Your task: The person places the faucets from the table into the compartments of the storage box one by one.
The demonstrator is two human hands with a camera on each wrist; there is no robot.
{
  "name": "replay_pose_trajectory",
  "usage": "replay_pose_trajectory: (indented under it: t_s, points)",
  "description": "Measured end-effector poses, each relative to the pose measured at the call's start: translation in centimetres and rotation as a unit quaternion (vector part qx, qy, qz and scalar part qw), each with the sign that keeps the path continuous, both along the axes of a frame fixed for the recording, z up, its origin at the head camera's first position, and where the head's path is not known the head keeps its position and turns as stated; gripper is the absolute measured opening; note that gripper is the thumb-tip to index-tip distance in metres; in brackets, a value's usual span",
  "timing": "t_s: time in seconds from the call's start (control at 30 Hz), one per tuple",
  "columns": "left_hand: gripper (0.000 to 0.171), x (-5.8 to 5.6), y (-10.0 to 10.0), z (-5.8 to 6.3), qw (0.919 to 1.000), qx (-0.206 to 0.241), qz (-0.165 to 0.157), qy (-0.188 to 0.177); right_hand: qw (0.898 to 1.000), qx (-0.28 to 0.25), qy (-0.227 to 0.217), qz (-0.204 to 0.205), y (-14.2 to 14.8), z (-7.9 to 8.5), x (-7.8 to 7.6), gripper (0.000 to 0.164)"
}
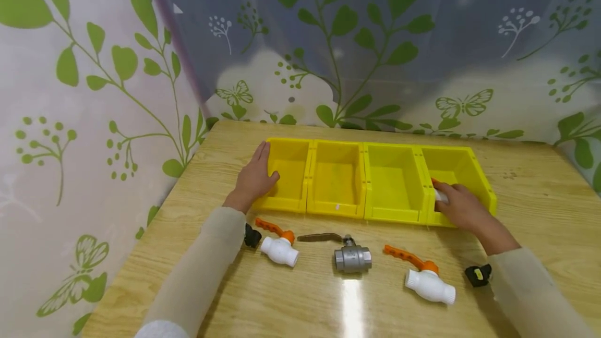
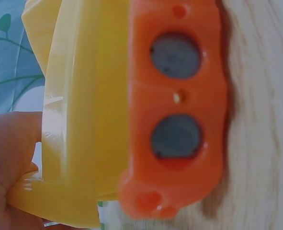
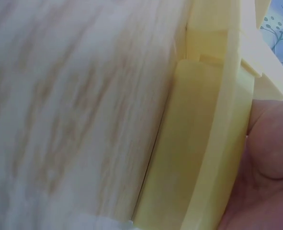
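Four-sided yellow bins (image 1: 335, 209) stand joined in a row on the table. At the row's left end, my left hand (image 1: 253, 176) grips the side wall, fingers along the outside and thumb over the rim. My right hand (image 1: 462, 207) reaches into the rightmost bin (image 1: 488, 198) and holds a white ball valve (image 1: 440, 196) with an orange handle, mostly hidden by the fingers. On the table before the bins lie a white ball valve with an orange handle (image 1: 280, 251), a metal ball valve (image 1: 353, 258) and another white ball valve (image 1: 430, 286).
The wooden table (image 1: 540, 207) meets a leaf-patterned curtain (image 1: 366, 67) at the back and left. Black wrist devices (image 1: 478, 275) show by both sleeves. In the left wrist view, an orange valve handle (image 2: 141, 96) stands close before the bin.
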State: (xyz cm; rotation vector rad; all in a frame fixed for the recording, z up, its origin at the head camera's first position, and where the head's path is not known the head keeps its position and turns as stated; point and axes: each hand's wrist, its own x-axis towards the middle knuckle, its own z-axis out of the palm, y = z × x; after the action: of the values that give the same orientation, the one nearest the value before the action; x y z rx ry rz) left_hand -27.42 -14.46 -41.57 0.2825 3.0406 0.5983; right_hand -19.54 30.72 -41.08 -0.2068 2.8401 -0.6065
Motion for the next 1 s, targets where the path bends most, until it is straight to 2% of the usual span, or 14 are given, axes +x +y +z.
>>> replay_pose_trajectory:
  t_s: [0.43, 0.8, 1.0]
  points:
    - [0.080, -0.28, -0.14, -0.48, 1.0000, -0.002, 0.000, 0.004, 1.000, 0.011, 0.007, -0.006, 0.02, 0.08, -0.40, 0.063]
    - [0.080, 0.15, 0.14, 0.15, 1.0000, 0.000, -0.001, 0.002, 1.000, 0.020, -0.005, -0.010, 0.12, -0.08, -0.34, 0.070]
    - [0.080, 0.09, 0.07, -0.05, 1.0000, -0.007, 0.003, 0.002, 1.000, 0.025, 0.000, -0.009, -0.01, -0.06, -0.34, 0.068]
